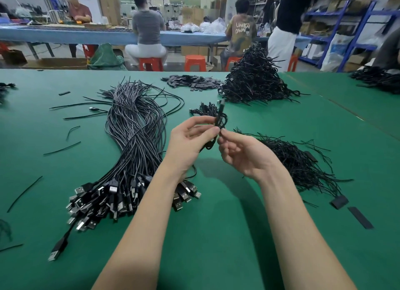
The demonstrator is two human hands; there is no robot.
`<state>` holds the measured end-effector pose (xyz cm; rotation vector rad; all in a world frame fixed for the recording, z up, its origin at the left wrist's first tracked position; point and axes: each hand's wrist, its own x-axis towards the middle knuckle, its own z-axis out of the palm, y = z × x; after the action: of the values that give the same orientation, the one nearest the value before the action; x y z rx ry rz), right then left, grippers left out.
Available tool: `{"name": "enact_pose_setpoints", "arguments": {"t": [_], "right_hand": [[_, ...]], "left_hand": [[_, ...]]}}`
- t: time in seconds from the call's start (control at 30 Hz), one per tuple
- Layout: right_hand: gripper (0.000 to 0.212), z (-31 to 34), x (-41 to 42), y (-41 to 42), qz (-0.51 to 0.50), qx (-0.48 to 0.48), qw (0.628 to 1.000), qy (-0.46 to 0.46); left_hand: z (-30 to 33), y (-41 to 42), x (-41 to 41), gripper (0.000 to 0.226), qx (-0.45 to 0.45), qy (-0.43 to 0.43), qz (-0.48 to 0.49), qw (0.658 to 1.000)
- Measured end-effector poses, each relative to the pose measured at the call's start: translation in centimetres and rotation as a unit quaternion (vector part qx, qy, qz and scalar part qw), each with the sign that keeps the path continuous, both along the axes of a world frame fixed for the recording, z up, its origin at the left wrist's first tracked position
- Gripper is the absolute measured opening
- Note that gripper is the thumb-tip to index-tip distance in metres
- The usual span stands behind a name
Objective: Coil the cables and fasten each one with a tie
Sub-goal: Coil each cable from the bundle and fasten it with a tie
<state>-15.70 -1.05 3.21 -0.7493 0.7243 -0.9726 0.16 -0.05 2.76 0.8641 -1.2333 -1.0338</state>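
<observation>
- The left hand [190,138] pinches a small coiled cable [219,122] between thumb and fingers, up in the air over the green surface [216,224].
- The right hand [242,153] is just beside it, and its thumb and first finger pinch at the coil's middle, where a thin black tie [221,108] seems to go round it (the tie is small and dark, so I cannot tell how far it is wrapped).
- The big bundle of loose cables [134,138] lies to the left of the coil, with the plug ends nearest the person.
- A heap of thin black ties [296,162] lies to the right of the coil.
- A tall pile of finished coils [255,79] sits behind the coil, farther away, and a few more coils [204,110] lie just behind it.
- I think the cable is light, thin and bendy. It likely wants to spring open, so the loops should be squeezed at the middle until the tie is twisted tight.
- The tie looks soft and easy to bend, and best held by its ends.
- The plug end is hard, so it may stick out of the coil.
</observation>
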Motion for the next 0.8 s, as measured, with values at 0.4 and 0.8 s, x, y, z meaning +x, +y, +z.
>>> {"name": "enact_pose_setpoints", "arguments": {"t": [0.4,0.8], "right_hand": [[0.017,-0.7,-0.3,-0.3,-0.237,-0.501,0.682,0.477],[0.003,0.2,2.3,0.0,-0.092,0.086,0.991,-0.036]], "left_hand": [[0.2,-0.1,-0.1,0.013,0.131,0.142,-0.01,0.981],[-0.3,-0.1,-0.7,0.016,0.086,0.095,0.0,0.992]]}}
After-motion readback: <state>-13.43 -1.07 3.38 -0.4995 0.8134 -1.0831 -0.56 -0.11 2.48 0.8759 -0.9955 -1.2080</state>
